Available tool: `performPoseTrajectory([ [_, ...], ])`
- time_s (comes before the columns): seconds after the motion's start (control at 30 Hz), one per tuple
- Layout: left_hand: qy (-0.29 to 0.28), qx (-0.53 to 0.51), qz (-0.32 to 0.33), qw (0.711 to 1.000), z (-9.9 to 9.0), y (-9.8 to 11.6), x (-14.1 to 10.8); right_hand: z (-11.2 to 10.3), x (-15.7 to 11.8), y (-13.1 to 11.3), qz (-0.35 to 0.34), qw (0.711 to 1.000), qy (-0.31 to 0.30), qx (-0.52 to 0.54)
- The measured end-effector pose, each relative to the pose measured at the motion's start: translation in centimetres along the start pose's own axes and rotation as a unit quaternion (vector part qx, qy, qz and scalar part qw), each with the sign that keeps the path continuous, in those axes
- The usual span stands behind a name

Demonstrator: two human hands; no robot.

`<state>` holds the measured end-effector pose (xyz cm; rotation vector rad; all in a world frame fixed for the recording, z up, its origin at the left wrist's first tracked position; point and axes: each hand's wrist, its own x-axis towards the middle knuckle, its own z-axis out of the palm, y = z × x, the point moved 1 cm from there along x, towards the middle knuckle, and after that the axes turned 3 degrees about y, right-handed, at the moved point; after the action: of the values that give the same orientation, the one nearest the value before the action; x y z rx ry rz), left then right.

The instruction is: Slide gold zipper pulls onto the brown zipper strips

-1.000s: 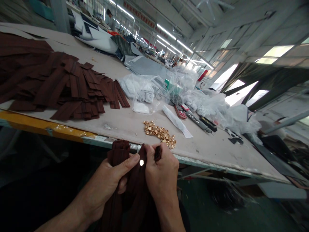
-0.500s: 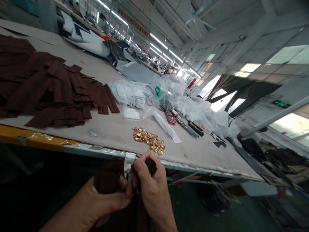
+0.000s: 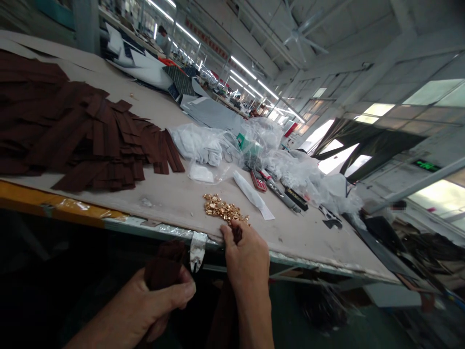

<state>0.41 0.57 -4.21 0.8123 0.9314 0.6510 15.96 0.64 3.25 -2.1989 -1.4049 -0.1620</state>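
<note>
My left hand [image 3: 165,298] is closed around a bundle of dark brown zipper tapes [image 3: 163,271], below the table's front edge. Beyond that edge, my right hand [image 3: 250,259] reaches up to a heap of small gold zipper sliders [image 3: 221,207]. Its fingers are closed on a bunched brown zipper tape [image 3: 237,234], and brown fabric hangs below the wrist. Whether a slider is also pinched there is hidden. Between the two hands, a pronged metal fork [image 3: 197,252] wrapped in white tape sticks out from the table edge, touched by neither hand.
A large pile of brown zipper tapes [image 3: 90,135] covers the table's left side. Behind the sliders lie a folded white paper strip [image 3: 252,194], a red box [image 3: 258,180], a grey tool [image 3: 279,191] and clear plastic bags [image 3: 203,145]. Yellow tape [image 3: 54,201] lines the front edge.
My hands were together at the fork and have come apart. The right moved up and right to the sliders with the tape; the left stayed low with its bundle, uncovering the fork.
</note>
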Motion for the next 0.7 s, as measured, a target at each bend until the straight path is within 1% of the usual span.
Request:
performPoseTrajectory([
  [0.07,0.0,0.0,0.009,1.0,0.0,0.1,-0.1,0.0,0.4,-0.6,-0.001,0.999,-0.016,-0.049],
  [0.13,0.006,-0.006,0.013,1.0,-0.1,0.2,-0.2,0.1,0.7,-0.9,-0.015,0.997,-0.024,-0.074],
  [0.2,0.014,-0.011,0.009,1.0,-0.3,0.4,-0.3,0.2,0.8,-0.9,-0.03,0.995,-0.024,-0.093],
  [0.27,0.004,-0.025,-0.001,1.0,-0.3,0.8,-0.5,0.2,0.6,-0.7,-0.046,0.994,-0.014,-0.096],
  [0.33,-0.013,-0.064,-0.021,0.998,-0.3,1.2,-0.8,0.2,0.0,-0.4,-0.064,0.996,0.009,-0.058],
  [0.4,-0.019,-0.12,-0.043,0.992,-0.2,1.5,-1.1,0.0,-0.9,-0.1,-0.087,0.995,0.026,0.035],
  [0.43,-0.019,-0.145,-0.052,0.988,-0.2,1.5,-1.2,-0.2,-1.5,0.0,-0.103,0.99,0.023,0.094],
  [0.5,-0.028,-0.177,-0.06,0.982,-0.1,1.3,-1.3,-0.6,-2.7,0.0,-0.149,0.965,-0.003,0.217],
  [0.57,-0.05,-0.196,-0.069,0.977,0.0,0.9,-1.3,-0.9,-3.8,-0.1,-0.217,0.926,-0.031,0.307],
  [0.63,-0.061,-0.22,-0.073,0.971,0.1,0.5,-1.2,-0.9,-4.6,-0.2,-0.278,0.893,-0.037,0.351],
  [0.7,-0.057,-0.241,-0.073,0.966,0.1,0.1,-1.0,-0.6,-5.1,-0.1,-0.313,0.877,-0.026,0.364],
])
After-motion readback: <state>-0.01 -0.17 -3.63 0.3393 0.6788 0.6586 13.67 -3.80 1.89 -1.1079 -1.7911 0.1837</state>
